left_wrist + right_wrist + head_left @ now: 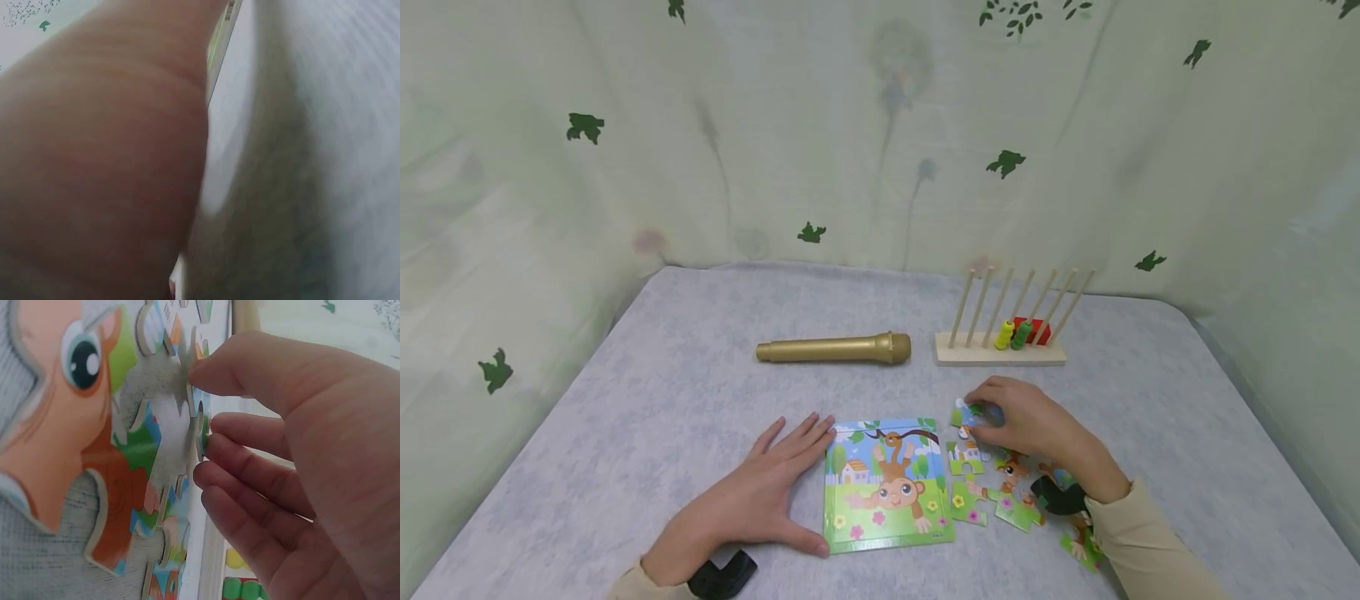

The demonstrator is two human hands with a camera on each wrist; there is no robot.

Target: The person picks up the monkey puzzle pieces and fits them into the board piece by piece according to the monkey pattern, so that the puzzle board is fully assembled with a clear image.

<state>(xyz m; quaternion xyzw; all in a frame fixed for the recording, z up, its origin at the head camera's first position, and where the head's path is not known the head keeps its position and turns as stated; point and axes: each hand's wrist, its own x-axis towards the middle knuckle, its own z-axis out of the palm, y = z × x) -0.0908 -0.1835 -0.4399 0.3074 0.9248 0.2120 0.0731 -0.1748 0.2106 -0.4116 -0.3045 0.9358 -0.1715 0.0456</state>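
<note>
A square puzzle board (868, 537) with a monkey picture lies flat on the table. My left hand (752, 496) rests along its left side, fingers spread, thumb near the lower corner. To the right of the board, my right hand (1033, 421) pinches a puzzle piece (961, 414) with blue and green colours between thumb and fingers, low over the table. Loose puzzle pieces (966, 457) lie below that hand, some partly hidden by the wrist. The right wrist view shows a large brown piece (94, 434) with an eye. My left forearm (100, 150) fills much of the left wrist view.
Behind the board lies a gold toy microphone (831, 348). A wooden peg stand (1000, 356) with upright rods and yellow, green and red pieces stands at the back right. Printed fabric (880, 142) hangs behind the table.
</note>
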